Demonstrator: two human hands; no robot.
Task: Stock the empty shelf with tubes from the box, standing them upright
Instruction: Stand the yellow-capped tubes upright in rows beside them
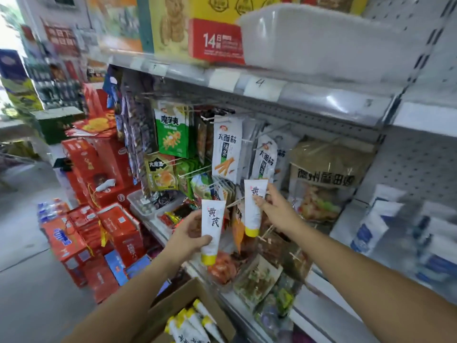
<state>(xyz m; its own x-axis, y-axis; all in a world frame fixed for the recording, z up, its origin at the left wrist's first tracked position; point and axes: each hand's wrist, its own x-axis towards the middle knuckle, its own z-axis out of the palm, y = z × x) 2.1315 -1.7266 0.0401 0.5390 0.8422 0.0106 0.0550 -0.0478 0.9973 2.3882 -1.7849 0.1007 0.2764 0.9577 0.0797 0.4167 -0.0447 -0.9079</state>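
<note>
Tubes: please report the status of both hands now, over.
Left hand holds one white tube, cap down. Right hand holds a second tube, held higher. More tubes lie in the cardboard box. Hanging snack packets right behind.

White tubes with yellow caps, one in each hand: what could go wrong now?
The right hand only pinches its white plastic tube with a yellow cap, so it might slip into the snack packs below. The left hand, gripping the other white tube, is near thin metal wire hooks holding hanging snack packets; a bump could knock some off. Stood on small caps, the tall tubes may tip over.
</note>
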